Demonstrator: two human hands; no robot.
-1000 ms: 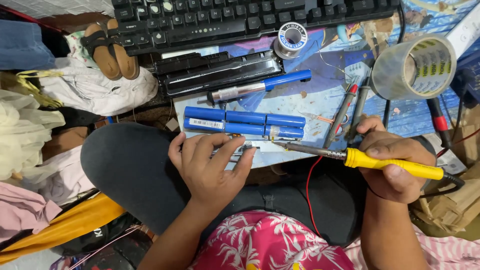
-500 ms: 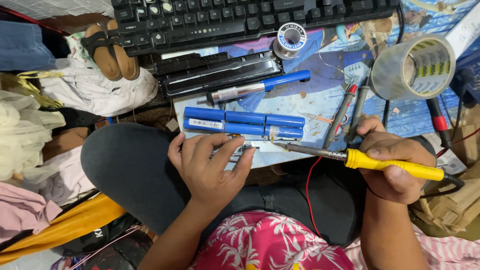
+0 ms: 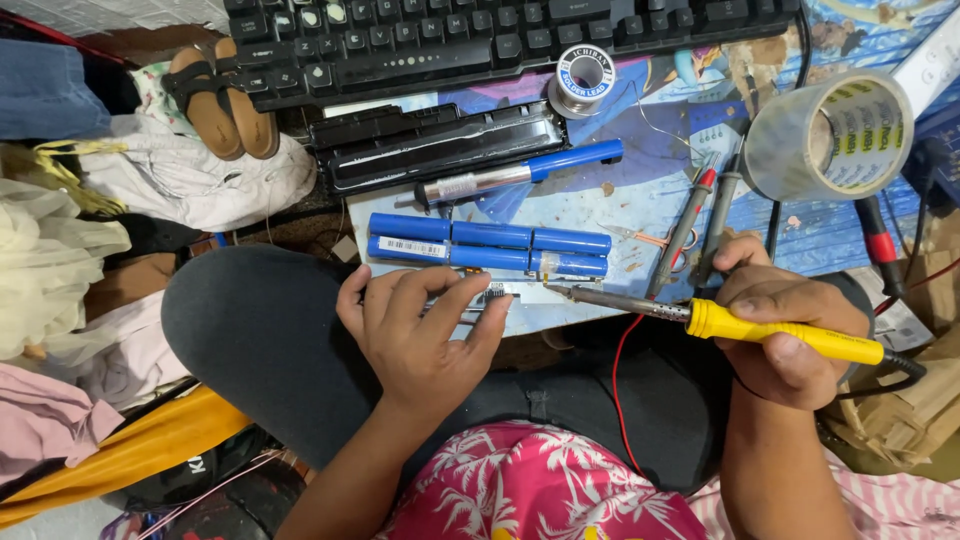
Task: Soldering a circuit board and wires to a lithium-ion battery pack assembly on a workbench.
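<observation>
The right hand [image 3: 785, 330] is clenched round the yellow handle of a soldering iron [image 3: 720, 320], which lies almost level and points left; its metal tip ends at the right end of a small board [image 3: 500, 293] by the near edge of the mat [image 3: 640, 200]. The left hand [image 3: 420, 335] rests palm down just left of the tip, fingers spread and loosely curled over the board, fingertips pressing it; whether it grips anything under the palm cannot be told. A red wire [image 3: 618, 385] runs from the near edge of the mat down over the dark trouser leg [image 3: 260, 340].

Just beyond the fingers lie blue cells [image 3: 490, 245] in two rows, end to end, touching side by side, in the middle of the mat. Beyond them lies a blue-handled tool [image 3: 520, 175] with a metal barrel, tilted slightly, and behind that a long black case [image 3: 440, 145]. A spool of solder [image 3: 582, 78] stands between the case and the keyboard [image 3: 500, 35] along the far edge. Two probes [image 3: 700, 225], one red-tipped, one black, lean side by side right of the cells. A roll of clear tape [image 3: 835, 135] stands at the right edge. A pair of sandals [image 3: 220, 100] and heaped cloth [image 3: 170, 180] lie off to the left
</observation>
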